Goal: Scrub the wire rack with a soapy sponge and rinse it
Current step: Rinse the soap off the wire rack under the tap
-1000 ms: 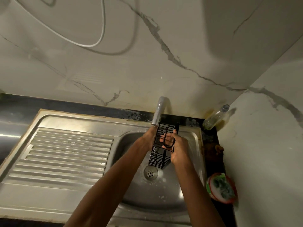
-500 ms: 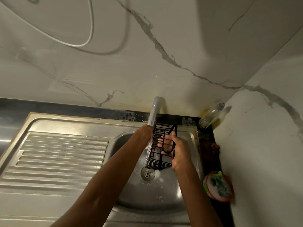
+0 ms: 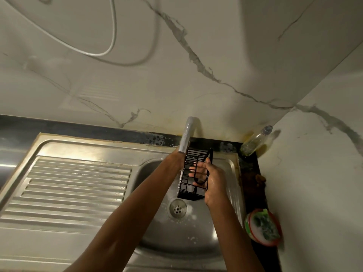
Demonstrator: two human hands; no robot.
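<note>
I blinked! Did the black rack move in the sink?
Yes, a little. The rack shifted left: its bottom corner hung above and right of the drain before, and now it sits closer to straight above it, top still under the tap.

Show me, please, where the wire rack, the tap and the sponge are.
wire rack [image 3: 189, 188]: head view, lower grid.
tap [image 3: 186, 137]: head view, spout's middle.
sponge [image 3: 266, 227]: head view, green foamy top.

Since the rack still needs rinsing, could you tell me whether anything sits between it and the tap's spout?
Nothing visible does. The wire rack is held directly beneath the tap over the sink, with the right hand gripping its side and the left hand behind it.
</note>
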